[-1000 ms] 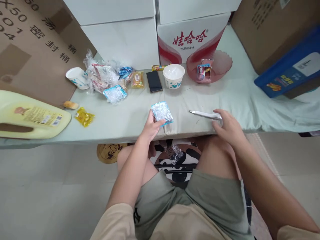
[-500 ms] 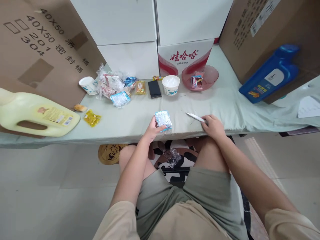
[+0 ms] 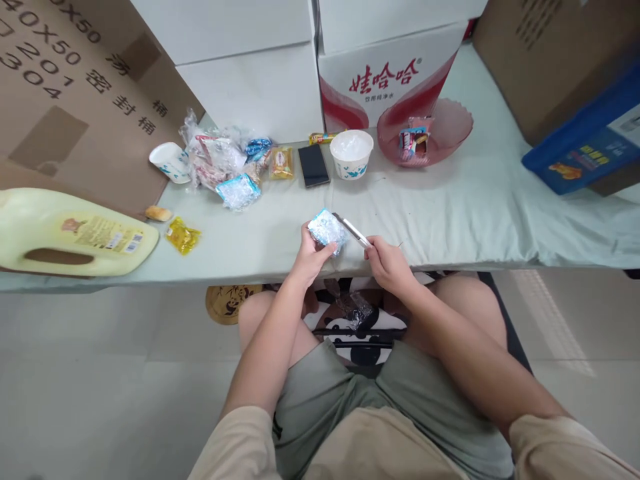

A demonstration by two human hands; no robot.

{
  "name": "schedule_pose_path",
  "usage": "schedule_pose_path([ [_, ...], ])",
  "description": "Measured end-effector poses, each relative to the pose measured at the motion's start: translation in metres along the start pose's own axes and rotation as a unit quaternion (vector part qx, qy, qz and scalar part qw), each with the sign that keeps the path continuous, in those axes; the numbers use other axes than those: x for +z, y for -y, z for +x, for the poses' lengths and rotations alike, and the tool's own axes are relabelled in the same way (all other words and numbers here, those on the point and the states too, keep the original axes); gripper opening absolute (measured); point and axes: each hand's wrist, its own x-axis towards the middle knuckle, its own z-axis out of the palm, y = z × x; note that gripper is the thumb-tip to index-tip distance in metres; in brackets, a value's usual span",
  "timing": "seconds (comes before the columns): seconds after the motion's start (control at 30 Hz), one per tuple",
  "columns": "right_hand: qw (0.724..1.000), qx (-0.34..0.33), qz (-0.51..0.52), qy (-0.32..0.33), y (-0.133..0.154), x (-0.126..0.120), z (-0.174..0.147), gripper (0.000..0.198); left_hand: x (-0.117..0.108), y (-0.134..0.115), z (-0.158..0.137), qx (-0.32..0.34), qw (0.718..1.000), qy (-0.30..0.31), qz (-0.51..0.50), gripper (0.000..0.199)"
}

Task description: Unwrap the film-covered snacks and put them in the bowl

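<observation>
Left hand (image 3: 307,260) pinches the blue-edged packet (image 3: 327,228), right hand (image 3: 391,264)'s closed round a slim white cutter-looking tool (image 3: 357,234), so keeping its tip shallow probably works best.

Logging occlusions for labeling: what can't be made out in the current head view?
All in the head view:
Contents of the blue-and-white packet in the left hand: hidden by its shiny wrapper.
Whether the slim white tool in the right hand touches the packet: tip too small and blurred.
Blue container: cut off by the right edge.
Yellow jug: small label print unreadable, left end cut off.
</observation>
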Motion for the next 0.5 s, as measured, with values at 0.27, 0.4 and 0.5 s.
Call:
schedule_pose_path([
  [0.27,0.999,-0.047,-0.004,0.013,-0.012,0.005,-0.005,0.041,0.001,0.003,0.002,0.043,0.997,0.027,0.054,0.072],
  [0.4,0.998,-0.05,-0.011,0.049,-0.009,0.0,-0.004,0.042,0.0,0.0,0.0,0.02,1.0,0.008,0.016,0.073],
  [0.5,0.997,-0.037,-0.02,0.065,-0.006,-0.007,-0.005,0.042,-0.006,-0.01,0.0,0.021,0.998,-0.038,-0.038,0.067],
])
